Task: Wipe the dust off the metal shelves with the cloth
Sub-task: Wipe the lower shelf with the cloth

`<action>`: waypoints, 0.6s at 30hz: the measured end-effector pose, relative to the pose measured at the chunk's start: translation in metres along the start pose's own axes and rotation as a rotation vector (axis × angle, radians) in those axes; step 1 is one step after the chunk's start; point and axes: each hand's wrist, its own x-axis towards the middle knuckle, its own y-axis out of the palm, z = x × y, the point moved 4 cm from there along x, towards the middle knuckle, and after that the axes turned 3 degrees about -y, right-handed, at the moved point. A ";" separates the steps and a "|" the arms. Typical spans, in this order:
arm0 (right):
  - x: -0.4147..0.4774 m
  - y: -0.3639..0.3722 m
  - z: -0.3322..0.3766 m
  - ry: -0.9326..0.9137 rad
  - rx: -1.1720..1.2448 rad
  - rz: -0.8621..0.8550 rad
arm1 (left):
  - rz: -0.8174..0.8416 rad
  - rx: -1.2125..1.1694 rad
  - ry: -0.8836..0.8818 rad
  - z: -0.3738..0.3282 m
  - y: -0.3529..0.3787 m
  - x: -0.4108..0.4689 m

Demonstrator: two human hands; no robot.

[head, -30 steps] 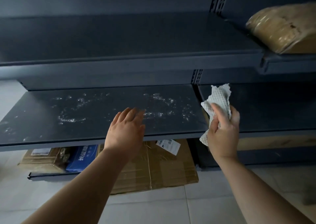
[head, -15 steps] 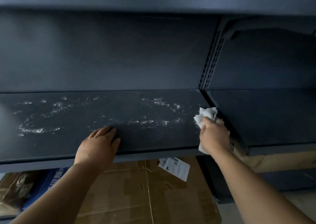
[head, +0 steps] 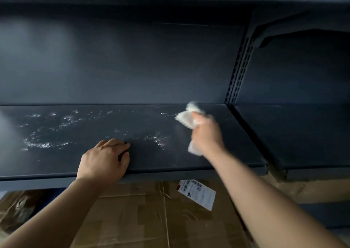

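Observation:
A dark metal shelf [head: 189,158] runs across the view, with white dust [head: 43,143] scattered over its left and middle parts. My right hand [head: 206,134] grips a crumpled white cloth [head: 186,117] and holds it on the shelf's right part, near the back; the hand is blurred. My left hand [head: 104,160] rests palm down on the shelf's front edge, fingers bent a little on the surface. A streaked patch of dust [head: 161,140] lies between my two hands.
A perforated upright post [head: 239,71] separates this shelf from a second dark shelf [head: 295,134] to the right. Below the shelf lie taped cardboard boxes [head: 151,219] with a white shipping label [head: 197,193]. Another shelf overhangs at the top.
My view has moved closer and lower to the dusty shelf. My right hand carried the cloth from the shelf's front right edge onto its surface, toward the back. The left hand stays at the front edge.

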 end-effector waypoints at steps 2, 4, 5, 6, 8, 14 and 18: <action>0.029 -0.025 -0.037 0.085 -0.204 -0.027 | -0.025 0.013 0.047 0.004 0.002 0.005; 0.047 -0.033 -0.066 0.178 -0.439 0.025 | -0.047 -0.013 0.071 0.006 0.005 0.006; 0.052 -0.030 -0.070 0.212 -0.480 0.032 | -0.065 -0.029 0.072 0.006 0.005 0.006; 0.056 -0.024 -0.068 0.225 -0.501 0.033 | -0.080 -0.044 0.070 0.007 0.006 0.006; 0.060 -0.003 -0.051 0.164 -0.496 0.058 | -0.093 -0.066 0.063 0.008 0.006 0.005; 0.032 0.070 0.018 -0.143 -0.325 0.280 | -0.080 -0.058 0.067 0.007 0.004 0.006; 0.016 0.068 0.037 -0.220 0.001 0.282 | -0.055 -0.061 0.081 0.002 0.002 0.007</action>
